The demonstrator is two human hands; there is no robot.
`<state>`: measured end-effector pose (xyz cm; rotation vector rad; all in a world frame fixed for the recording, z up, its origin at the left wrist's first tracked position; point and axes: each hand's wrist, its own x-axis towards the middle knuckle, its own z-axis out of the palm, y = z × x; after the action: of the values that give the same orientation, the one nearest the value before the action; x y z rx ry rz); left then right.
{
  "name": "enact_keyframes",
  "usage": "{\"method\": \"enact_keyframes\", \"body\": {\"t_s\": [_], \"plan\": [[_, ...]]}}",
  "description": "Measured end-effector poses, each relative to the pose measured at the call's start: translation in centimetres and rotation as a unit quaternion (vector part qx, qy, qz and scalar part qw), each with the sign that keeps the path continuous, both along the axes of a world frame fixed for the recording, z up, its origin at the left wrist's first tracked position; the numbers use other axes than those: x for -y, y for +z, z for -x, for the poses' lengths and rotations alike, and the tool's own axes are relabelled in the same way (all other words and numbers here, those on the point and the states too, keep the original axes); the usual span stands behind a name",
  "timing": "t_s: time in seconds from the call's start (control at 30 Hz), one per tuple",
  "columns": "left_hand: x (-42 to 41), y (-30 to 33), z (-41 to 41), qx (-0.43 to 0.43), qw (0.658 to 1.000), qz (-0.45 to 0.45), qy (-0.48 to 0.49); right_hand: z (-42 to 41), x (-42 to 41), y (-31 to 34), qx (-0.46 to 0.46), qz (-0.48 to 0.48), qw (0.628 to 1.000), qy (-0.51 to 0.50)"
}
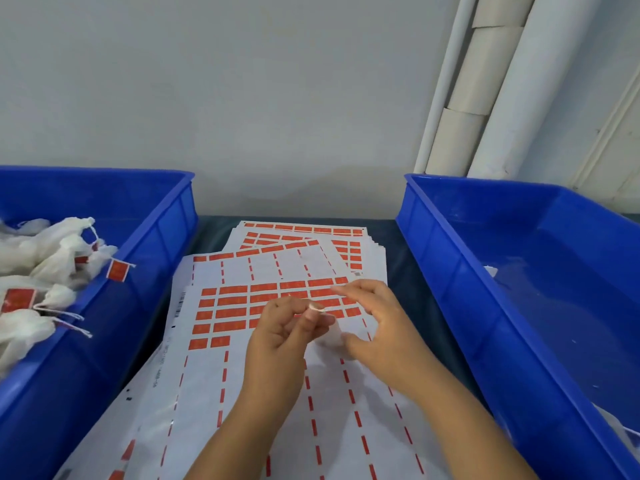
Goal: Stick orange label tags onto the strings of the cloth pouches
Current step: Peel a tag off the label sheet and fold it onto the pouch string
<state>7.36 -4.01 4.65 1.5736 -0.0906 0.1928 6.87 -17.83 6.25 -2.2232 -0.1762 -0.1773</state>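
Two bare forearms, no sleeves, left hand [277, 337], right hand [377, 327]

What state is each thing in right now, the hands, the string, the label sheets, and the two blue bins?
Left hand: pinching the string.
Right hand: open, fingers spread over the sheet, holding nothing.
String: white, its end held between left fingertips.
Top label sheet: partly peeled, orange labels left in the middle rows.
Left bin: holds white pouches, some already tagged.
Right bin: nearly empty.

wall [242, 98] – pale grey | pipes [512, 84] – white, right corner
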Motion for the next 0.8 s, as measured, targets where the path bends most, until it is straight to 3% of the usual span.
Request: {"method": "enact_keyframes", "body": {"t_s": [0.1, 0.3, 0.5, 0.57, 0.67, 0.8], "plan": [[-0.1, 0.0, 0.2, 0.019, 0.999, -0.028, 0.006, -0.4, -0.5, -1.0, -0.004, -0.024, 0.999, 0.029], [0.6, -0.3, 1.1, 0.104, 0.976, -0.186, 0.035, 0.1, -1.2, -2.2, 0.042, -0.148, 0.987, 0.037], [0.9, -0.2, 1.6, 0.144, 0.972, -0.184, 0.024, 0.2, -0.9, -2.5, 0.072, -0.189, 0.979, 0.033], [0.9, 0.1, 1.4, 0.118, 0.981, -0.149, 0.026, 0.3, -0.7, -2.7, 0.085, -0.186, 0.979, 0.019], [0.4, 0.7, 0.9, -0.016, 0.999, 0.037, 0.031, 0.3, -0.7, -2.9, 0.105, -0.152, 0.983, -0.010], [-0.4, 1.3, 0.6, -0.112, 0.971, 0.208, -0.040, 0.2, -0.7, -3.0, 0.118, -0.106, 0.987, -0.008]]}}
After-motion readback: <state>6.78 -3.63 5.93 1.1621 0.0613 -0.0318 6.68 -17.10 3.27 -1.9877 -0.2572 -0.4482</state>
